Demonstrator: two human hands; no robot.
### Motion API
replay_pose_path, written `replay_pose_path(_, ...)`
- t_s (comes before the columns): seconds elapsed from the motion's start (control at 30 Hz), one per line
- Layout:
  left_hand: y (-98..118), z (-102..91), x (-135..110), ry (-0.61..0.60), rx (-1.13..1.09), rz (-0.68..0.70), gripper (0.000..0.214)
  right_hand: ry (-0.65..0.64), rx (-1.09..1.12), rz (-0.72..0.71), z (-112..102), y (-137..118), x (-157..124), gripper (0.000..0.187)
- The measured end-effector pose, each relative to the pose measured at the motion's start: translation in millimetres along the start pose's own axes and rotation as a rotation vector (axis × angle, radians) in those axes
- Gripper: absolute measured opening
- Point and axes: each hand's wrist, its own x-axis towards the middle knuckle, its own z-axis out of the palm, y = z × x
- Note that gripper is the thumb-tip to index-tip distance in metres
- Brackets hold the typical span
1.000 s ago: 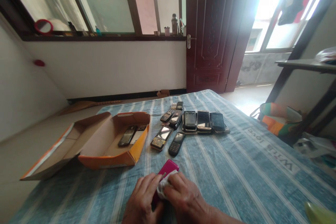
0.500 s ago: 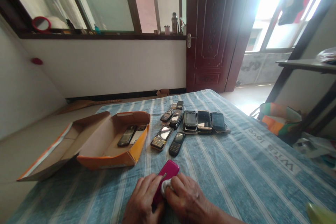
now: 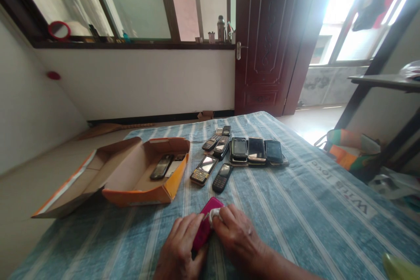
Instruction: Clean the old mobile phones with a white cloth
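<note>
A pink phone (image 3: 206, 223) lies tilted near the front edge of the bed, gripped along its left side by my left hand (image 3: 180, 249). My right hand (image 3: 238, 238) is closed on a small white cloth (image 3: 215, 215) and presses it against the phone's right edge. Beyond them, several dark phones (image 3: 239, 151) lie in a cluster on the blue striped bedspread (image 3: 295, 210). Two more phones (image 3: 166, 166) rest inside an open orange cardboard box (image 3: 144, 192) to the left.
The box's lid (image 3: 70, 183) hangs over the bed's left edge. A dark wooden door (image 3: 265, 39) and a window sill with bottles (image 3: 221, 30) stand behind. A dark shelf frame (image 3: 380, 81) and colourful bags (image 3: 348, 148) are at the right.
My right hand has slid the white cloth a little along the pink phone. The view has shifted slightly; the other phones and the box have not moved.
</note>
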Motion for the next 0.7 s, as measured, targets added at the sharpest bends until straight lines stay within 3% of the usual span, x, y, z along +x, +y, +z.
replay_pose_path(0.2,-1.1,2.5,-3.8,0.018,0.009,-0.03,0.044,0.031,0.035,-0.146,7.9,-13.8,-5.0,0.02)
replay_pose_path(0.4,0.4,0.6,-1.4,0.022,0.003,-0.011,0.043,-0.002,-0.053,0.003,0.6,0.9,0.4,0.019)
replay_pose_path(0.7,6.1,-3.8,1.0,-0.026,0.003,0.0,0.047,-0.019,-0.136,0.113,0.1,15.1,2.4,0.018)
